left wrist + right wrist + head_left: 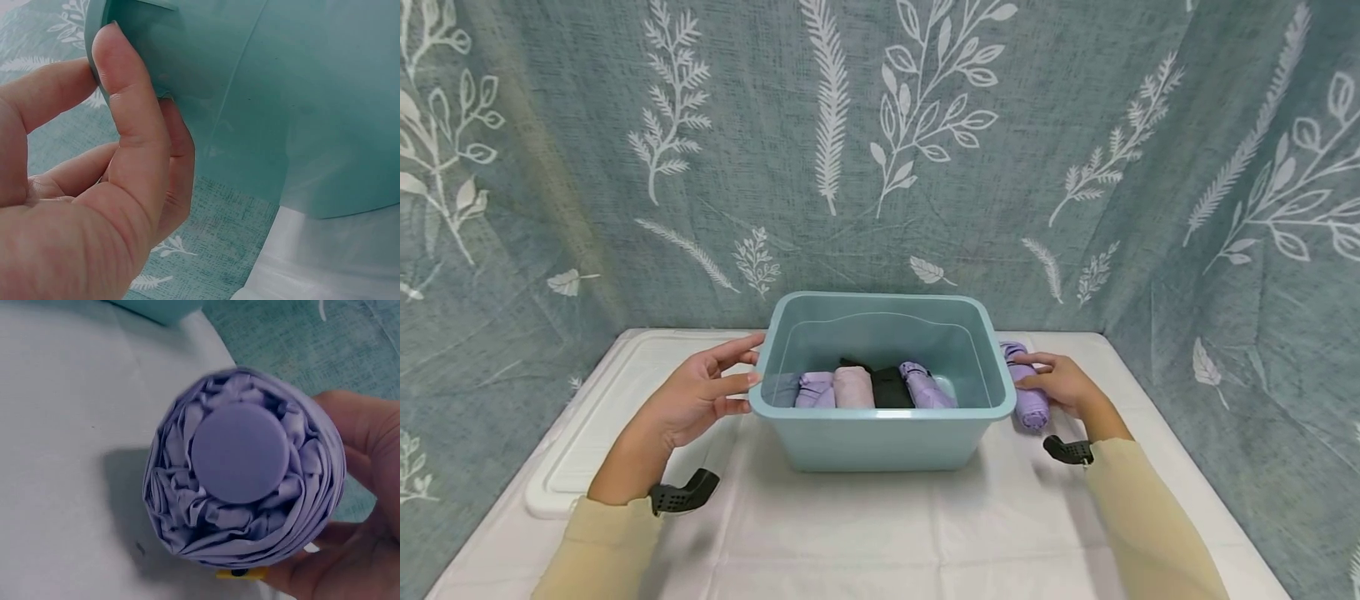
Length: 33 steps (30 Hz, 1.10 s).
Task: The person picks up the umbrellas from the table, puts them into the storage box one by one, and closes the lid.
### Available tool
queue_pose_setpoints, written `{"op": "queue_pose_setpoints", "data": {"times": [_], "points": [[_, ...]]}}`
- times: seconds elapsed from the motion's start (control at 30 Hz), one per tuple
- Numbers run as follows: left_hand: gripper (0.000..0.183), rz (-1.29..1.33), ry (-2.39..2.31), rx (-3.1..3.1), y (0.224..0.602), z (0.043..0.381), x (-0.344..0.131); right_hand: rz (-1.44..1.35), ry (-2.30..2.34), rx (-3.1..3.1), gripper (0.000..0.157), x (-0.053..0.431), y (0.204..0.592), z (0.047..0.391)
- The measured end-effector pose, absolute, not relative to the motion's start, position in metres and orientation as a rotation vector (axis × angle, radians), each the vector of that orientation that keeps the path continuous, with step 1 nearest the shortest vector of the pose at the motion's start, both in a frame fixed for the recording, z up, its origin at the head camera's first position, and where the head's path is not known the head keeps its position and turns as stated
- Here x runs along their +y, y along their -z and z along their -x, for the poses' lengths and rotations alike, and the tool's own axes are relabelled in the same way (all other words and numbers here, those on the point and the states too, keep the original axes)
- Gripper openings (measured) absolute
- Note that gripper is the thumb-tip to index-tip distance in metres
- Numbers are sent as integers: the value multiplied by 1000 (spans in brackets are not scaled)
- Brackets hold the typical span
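A blue-green plastic bin (880, 446) stands on the table with several rolled bundles inside. My left hand (703, 387) holds the bin's left rim; close up in the left wrist view, the thumb and fingers (134, 119) meet at that edge. To the right of the bin, my right hand (1063, 383) grips a folded purple umbrella (1032, 408). The right wrist view faces the round end cap of this umbrella (240, 453), ringed by gathered fabric. Within the bin lie a lilac bundle (816, 390), a pale pink one (853, 388), a black one (891, 388) and a patterned purple one (927, 387).
A white lid (602, 417) lies flat at the left, partly behind the left arm. White cloth (850, 533) covers the table. Blue-green leaf-patterned curtains (760, 150) enclose the back and both sides. Each wrist carries a black camera mount (688, 492).
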<state>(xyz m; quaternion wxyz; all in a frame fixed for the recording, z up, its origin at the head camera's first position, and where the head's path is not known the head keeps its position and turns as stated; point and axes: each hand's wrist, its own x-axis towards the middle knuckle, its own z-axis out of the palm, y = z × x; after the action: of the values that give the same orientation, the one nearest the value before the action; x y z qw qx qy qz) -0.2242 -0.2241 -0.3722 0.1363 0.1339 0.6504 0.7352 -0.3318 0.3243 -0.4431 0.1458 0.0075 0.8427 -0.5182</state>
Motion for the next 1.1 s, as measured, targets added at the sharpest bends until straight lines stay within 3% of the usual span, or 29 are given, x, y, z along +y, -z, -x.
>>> {"op": "queue_pose_setpoints", "data": {"times": [0.4, 0.7, 1.1], "points": [[69, -371, -2121, 1894, 373, 225, -222, -52, 1849, 2189, 64, 327, 449, 311], [70, -396, -2129, 1881, 373, 224, -223, 38, 2084, 1949, 53, 326, 440, 295], [70, -365, -2128, 1888, 371, 224, -223, 171, 2030, 1990, 62, 321, 422, 277]]}}
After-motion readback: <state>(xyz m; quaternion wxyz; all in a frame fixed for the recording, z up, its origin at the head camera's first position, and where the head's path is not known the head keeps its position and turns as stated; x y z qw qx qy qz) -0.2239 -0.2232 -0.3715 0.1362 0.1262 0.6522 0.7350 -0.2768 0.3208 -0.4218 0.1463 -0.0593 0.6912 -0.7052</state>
